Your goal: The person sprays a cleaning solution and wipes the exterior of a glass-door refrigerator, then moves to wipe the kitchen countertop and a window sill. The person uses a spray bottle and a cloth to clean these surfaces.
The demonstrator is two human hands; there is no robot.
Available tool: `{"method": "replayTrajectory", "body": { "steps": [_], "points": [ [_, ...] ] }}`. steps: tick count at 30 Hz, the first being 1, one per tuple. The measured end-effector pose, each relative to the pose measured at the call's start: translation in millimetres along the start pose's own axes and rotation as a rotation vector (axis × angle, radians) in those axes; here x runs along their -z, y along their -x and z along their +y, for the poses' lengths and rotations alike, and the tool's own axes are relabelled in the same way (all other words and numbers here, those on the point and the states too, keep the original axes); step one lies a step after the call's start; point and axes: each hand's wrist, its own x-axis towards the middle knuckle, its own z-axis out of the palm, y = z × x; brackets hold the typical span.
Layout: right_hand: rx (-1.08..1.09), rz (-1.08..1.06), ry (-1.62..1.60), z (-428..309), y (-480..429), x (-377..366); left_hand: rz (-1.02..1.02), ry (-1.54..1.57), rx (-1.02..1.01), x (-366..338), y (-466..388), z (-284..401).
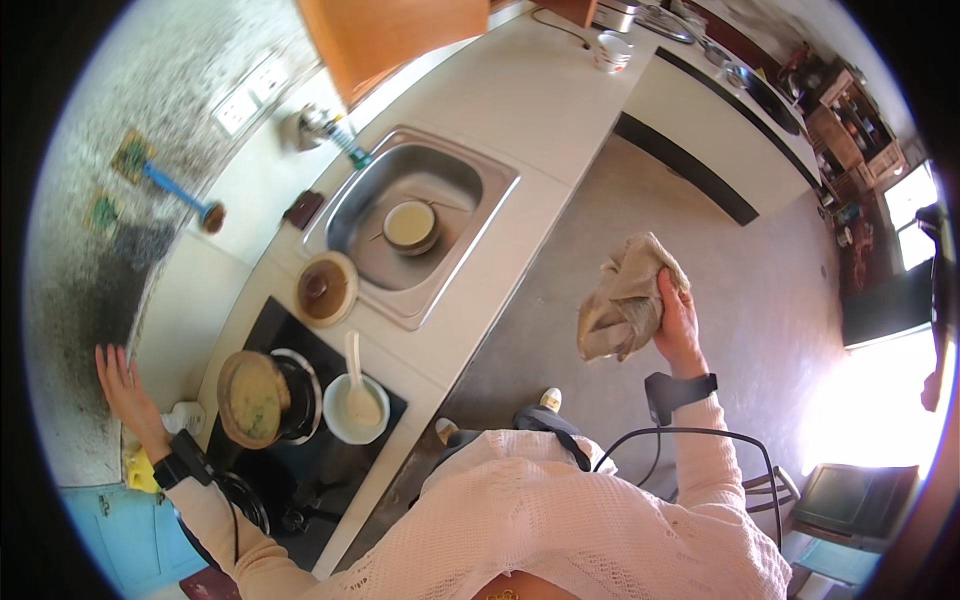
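Note:
A crumpled beige cloth (626, 300) is gripped in my right hand (679, 319), held out over the floor to the right of the counter. My left hand (131, 397) reaches out near the blackened wall, fingers extended and holding nothing; whether it touches the wall I cannot tell. Closest to it are a white bottle (185, 418) and a brown pot (227, 386) of soupy food with green bits, on the black stove. Beside the pot, a pale bowl (337, 429) has a light-coloured ladle (353, 360) resting in it. A brown lid (324, 289) lies by the sink.
The steel sink (491, 161) holds a small bowl (429, 246) and what look like chopsticks. A faucet (322, 127) rises behind it. An orange cabinet door (397, 37) overhangs the counter (517, 90). Stacked cups (613, 52) stand at the far corner. A black cable (720, 430) loops by my right arm.

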Motion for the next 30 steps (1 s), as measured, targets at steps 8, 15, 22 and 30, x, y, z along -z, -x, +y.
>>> {"method": "replayTrajectory", "body": {
  "steps": [8, 15, 22, 30],
  "points": [
    [-0.172, -0.074, -0.433, -43.6, -53.6, 96.4, -1.045, 0.059, 0.465, -412.9, 309.6, 8.3],
    [-0.142, -0.187, -0.607, -69.1, -115.2, 161.0, -1.422, 0.352, 1.077, -604.7, 526.1, 5.6],
    [-0.208, -0.198, -0.814, -60.4, -212.5, 230.9, -1.211, 0.322, 0.874, -736.1, 547.2, -40.4],
    [-0.295, -0.168, -0.497, -53.0, -399.5, 254.9, -1.196, 0.070, 0.666, -933.7, 531.8, -157.1]
  ]
}}
